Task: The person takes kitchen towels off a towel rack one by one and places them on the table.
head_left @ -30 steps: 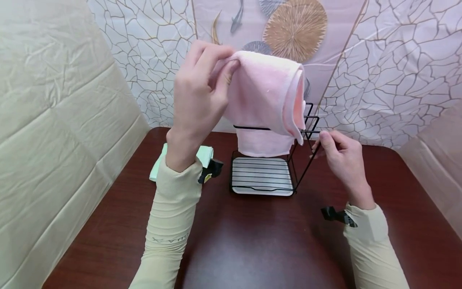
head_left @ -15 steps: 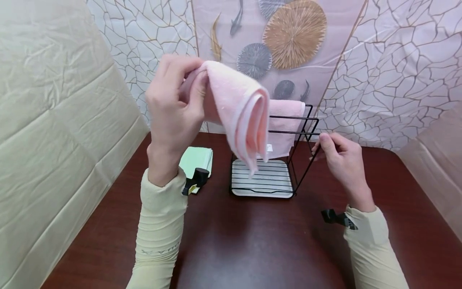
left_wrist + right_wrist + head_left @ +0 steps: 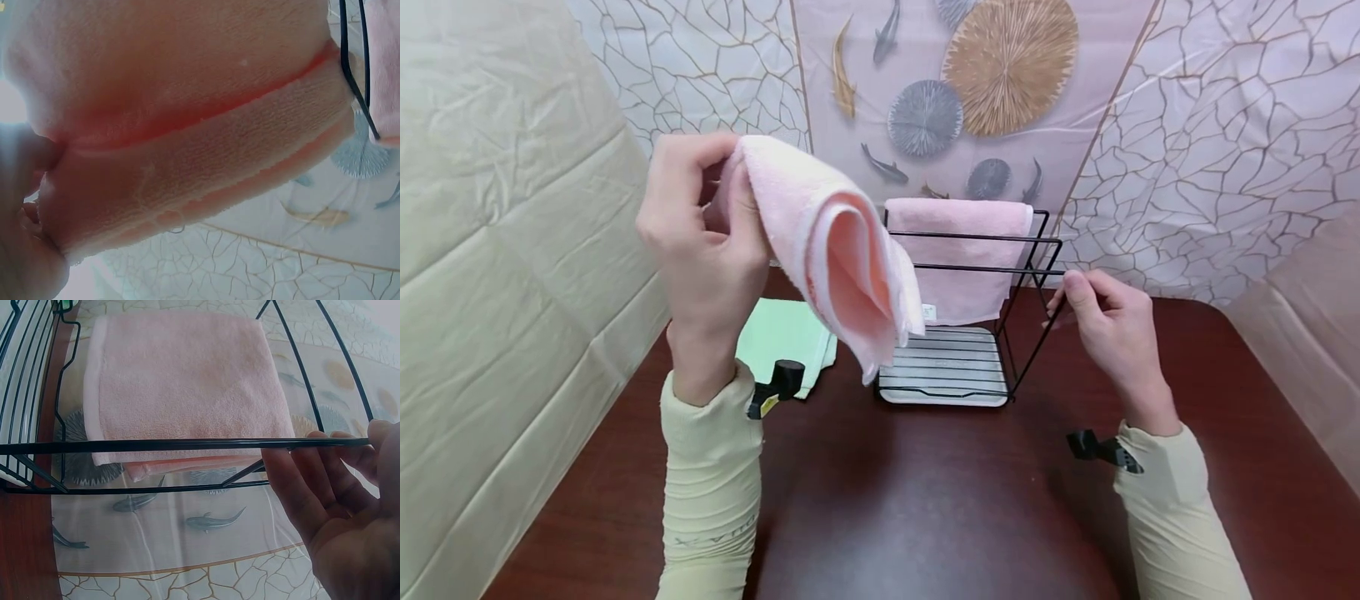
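My left hand (image 3: 707, 233) pinches a folded pink towel (image 3: 835, 242) by its edge, thumb against fingers, held up in the air left of the rack. The towel's layers hang loosely to the right, and its folds fill the left wrist view. A black wire rack (image 3: 970, 268) stands on the table, and my right hand (image 3: 1108, 325) grips its front right corner, fingers curled round the bar. Over the rack's rear bar hangs a second pink towel (image 3: 958, 218) with a small white tag; it shows broadly in the right wrist view.
A white tray (image 3: 943, 400) sits under the rack's bottom wires. Left of it, a folded mint-green towel (image 3: 782, 333) lies on the dark brown table (image 3: 940, 500), partly behind my left wrist. A patterned cloth backdrop (image 3: 1247, 150) rises right behind the rack.
My left hand has moved left and slightly down, carrying the pink towel off the rack's front bars. The second towel behind is now uncovered. My right hand stays on the rack.
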A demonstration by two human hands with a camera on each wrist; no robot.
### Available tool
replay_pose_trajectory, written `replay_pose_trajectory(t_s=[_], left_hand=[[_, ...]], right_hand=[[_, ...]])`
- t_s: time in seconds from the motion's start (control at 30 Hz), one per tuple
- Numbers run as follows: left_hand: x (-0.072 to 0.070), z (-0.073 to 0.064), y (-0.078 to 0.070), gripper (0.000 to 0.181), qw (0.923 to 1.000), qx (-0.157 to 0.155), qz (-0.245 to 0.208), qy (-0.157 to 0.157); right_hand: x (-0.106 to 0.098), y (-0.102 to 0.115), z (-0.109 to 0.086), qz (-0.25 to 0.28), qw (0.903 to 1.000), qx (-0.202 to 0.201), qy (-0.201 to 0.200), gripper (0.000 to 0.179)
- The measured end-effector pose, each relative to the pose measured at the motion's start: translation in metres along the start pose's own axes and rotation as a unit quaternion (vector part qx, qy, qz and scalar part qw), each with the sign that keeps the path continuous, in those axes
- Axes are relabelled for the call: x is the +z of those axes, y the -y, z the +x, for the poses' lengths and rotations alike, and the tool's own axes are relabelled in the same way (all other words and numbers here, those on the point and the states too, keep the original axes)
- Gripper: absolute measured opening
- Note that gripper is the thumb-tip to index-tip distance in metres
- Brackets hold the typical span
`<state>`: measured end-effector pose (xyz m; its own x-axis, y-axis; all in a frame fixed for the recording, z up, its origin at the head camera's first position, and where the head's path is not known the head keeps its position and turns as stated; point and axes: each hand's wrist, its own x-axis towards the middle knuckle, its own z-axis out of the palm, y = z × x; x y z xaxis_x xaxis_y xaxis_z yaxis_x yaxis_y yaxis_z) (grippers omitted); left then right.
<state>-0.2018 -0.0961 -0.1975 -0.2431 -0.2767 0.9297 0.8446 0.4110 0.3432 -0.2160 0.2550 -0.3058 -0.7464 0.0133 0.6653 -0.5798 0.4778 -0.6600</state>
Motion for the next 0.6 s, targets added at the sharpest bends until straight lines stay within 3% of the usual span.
replay_pose_trajectory(t_s=[0.13, 0.33, 0.47, 0.6], left_hand=[[-0.006, 0.0, -0.002, 0.023, 0.9996, -0.018, 0.016, -0.017], [-0.017, -0.002, 0.002, 0.026, 0.9986, -0.037, 0.034, -0.018], [-0.025, -0.006, 0.012, 0.025, 0.9981, -0.029, 0.055, -0.002], [-0.035, -0.01, 0.02, 0.024, 0.9956, -0.013, 0.086, 0.035]], right_hand=[[0.0, 0.001, 0.0, 0.002, 1.0, -0.005, 0.0, 0.028], [0.0, 0.001, 0.001, 0.005, 1.0, -0.006, 0.0, 0.028], [0.0, 0.002, 0.0, 0.006, 1.0, -0.004, 0.003, 0.028], [0.001, 0.002, 0.0, 0.009, 0.9999, -0.005, 0.0, 0.028]])
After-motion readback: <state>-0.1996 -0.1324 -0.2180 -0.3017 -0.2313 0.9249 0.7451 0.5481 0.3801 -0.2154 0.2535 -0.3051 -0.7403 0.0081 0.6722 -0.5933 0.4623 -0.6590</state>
